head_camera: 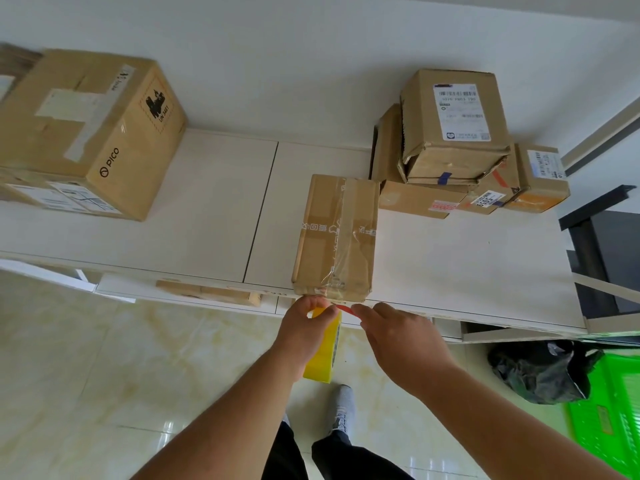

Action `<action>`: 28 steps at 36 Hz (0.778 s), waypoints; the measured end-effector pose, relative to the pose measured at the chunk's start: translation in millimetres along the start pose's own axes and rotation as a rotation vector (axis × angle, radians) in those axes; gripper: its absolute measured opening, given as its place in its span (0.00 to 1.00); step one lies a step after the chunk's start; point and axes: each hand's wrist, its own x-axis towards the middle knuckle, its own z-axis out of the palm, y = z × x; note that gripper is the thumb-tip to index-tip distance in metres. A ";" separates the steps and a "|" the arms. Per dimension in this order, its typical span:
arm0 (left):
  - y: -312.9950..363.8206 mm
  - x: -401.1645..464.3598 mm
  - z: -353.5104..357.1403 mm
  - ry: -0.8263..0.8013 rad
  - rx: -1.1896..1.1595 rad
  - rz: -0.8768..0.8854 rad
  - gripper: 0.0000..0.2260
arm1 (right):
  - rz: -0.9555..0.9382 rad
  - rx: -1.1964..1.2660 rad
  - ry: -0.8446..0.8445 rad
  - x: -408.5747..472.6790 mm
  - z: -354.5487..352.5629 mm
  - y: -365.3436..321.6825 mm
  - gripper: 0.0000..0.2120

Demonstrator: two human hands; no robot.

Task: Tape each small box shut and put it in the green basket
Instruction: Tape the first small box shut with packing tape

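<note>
A small cardboard box (335,237) lies on the white bench (467,265), its near end right at the front edge. Clear tape runs lengthwise over its top and down the near face. The left hand (304,329) is closed around a roll of yellow packing tape (323,348), which hangs below the bench edge, with the fingertips up against the bottom of the box's near face. The right hand (398,336) is just beside it, its fingers pinched narrow on a thin red item (344,309) at the tape end; what that item is cannot be told.

At the far right of the bench sits a pile of small parcels (457,147), some bearing shipping labels, the nearest one touching the box's far corner. On the far left stands a large carton marked PICO (100,133). The green basket (613,410) rests on the tiled floor (104,358) at lower right, next to a black plastic bag (540,372). A grey shoe (343,407) shows below the hands.
</note>
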 end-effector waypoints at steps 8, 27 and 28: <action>5.0 -2.3 1.0 0.006 0.015 0.005 0.05 | -0.006 -0.098 -0.030 9.3 0.5 -3.5 0.32; 13.6 -7.2 -0.5 -0.013 -0.070 -0.043 0.05 | -0.010 -0.247 -0.242 17.4 7.2 5.3 0.23; 12.9 -6.3 -1.4 -0.026 -0.090 -0.040 0.06 | 0.036 -0.254 -0.328 15.2 3.2 10.0 0.23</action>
